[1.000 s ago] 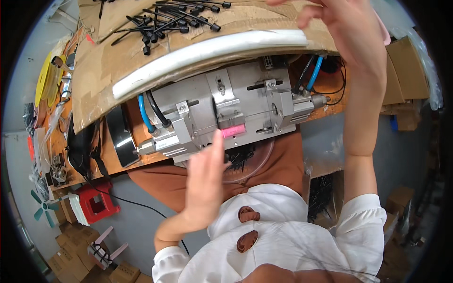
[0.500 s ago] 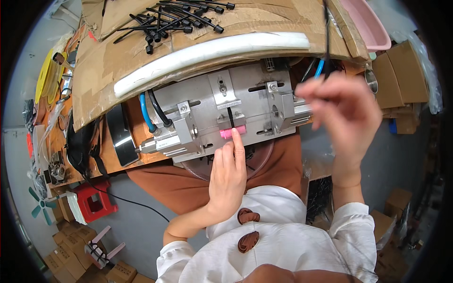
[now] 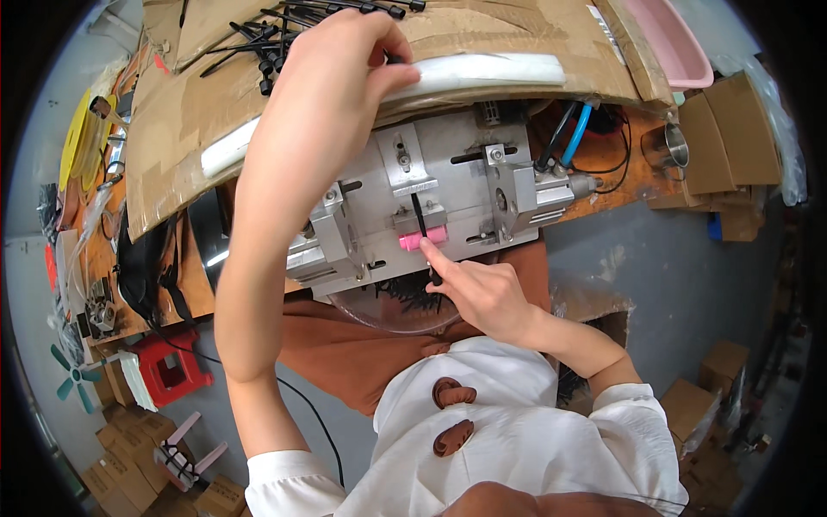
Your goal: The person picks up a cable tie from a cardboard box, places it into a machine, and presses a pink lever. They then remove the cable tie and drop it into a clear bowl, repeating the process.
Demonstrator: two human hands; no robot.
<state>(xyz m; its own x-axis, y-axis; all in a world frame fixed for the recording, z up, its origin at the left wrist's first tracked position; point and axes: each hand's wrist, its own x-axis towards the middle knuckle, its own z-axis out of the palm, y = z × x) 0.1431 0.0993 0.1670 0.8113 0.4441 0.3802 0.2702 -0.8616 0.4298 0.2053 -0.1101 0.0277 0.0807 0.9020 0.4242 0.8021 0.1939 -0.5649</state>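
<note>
My left hand (image 3: pixel 345 56) reaches over the cardboard sheet to the pile of black rods with capped ends (image 3: pixel 269 62). Its fingers pinch at one dark end there, mostly hidden by the hand. At the metal fixture (image 3: pixel 465 185), a slim black rod (image 3: pixel 419 212) lies across a pink block (image 3: pixel 438 234) in the middle. My right hand (image 3: pixel 489 297) is just below this block, the index fingertip on the rod and the thumb by its thicker lower end.
A white padded strip (image 3: pixel 491 71) edges the cardboard. Clamp-like metal cylinders (image 3: pixel 538 202) flank the fixture, with blue hose (image 3: pixel 579 133) behind the right one. Below sits a clear bowl (image 3: pixel 379 312) with black pieces. A metal cup (image 3: pixel 674 146) stands far right.
My left hand has left the pink block and moved up to the rod pile. My right hand has come down from the right, where it held a black rod, to the block.
</note>
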